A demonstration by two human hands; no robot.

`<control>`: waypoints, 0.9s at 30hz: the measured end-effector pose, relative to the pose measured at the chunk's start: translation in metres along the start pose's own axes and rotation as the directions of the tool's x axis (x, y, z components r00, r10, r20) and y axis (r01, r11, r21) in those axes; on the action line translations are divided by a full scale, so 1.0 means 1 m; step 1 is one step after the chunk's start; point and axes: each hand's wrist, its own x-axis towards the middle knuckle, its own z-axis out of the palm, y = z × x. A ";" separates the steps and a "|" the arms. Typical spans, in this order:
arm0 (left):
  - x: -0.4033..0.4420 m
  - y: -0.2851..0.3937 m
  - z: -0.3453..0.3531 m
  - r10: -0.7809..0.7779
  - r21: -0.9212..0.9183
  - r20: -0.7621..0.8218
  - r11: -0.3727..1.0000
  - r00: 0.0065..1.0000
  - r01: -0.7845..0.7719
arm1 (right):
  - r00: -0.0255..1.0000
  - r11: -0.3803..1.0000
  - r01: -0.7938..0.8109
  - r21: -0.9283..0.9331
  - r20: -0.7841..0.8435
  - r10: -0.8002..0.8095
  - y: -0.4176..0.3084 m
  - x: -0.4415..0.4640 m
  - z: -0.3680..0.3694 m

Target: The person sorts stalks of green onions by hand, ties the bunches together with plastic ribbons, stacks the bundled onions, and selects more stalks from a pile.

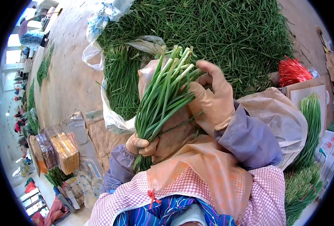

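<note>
Working over the lap in the head camera's view, a person is holding up a bunch of long, slender green stalks with pale cut ends (160,101), the pale ends pointing away from the body. The left hand (142,145) is wrapping its fingers around the narrow, leafy end, close to the waist. The right hand (216,100) is hovering beside the upper stalks, its thumb and forefinger curving apart with a gap between them; whether the thumb is touching a stalk, one cannot tell. Below, a translucent, orange-tinted plastic apron (219,169) is covering part of a pink-and-white checked cloth (122,199). Beyond the bunch, a broad heap of loose green stalks (212,26) is spreading across the floor, with a tuft of glossy red strands (293,71) lying near its right edge.

Judging by the pale ends, which are standing at differing heights, the person is apparently sorting and evening out the bunch. The next move seems to be calling for a steady left grip, with the right fingers closing gently on stray stalks and drawing the cut ends level without bruising the leaves.
</note>
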 end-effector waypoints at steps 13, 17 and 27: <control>-0.004 0.010 0.002 0.003 0.302 -0.133 0.952 0.991 0.038 | 0.985 0.790 0.149 -0.595 0.016 -0.173 0.059 0.076 -0.047; -0.002 0.019 0.021 0.010 0.431 -0.219 0.898 0.976 0.088 | 0.997 0.858 0.051 -0.512 -0.016 -0.069 0.061 0.086 -0.081; -0.011 0.031 0.031 -0.050 0.479 -0.441 0.831 0.896 0.283 | 0.805 0.850 0.494 -0.180 0.464 -0.369 0.008 0.086 -0.023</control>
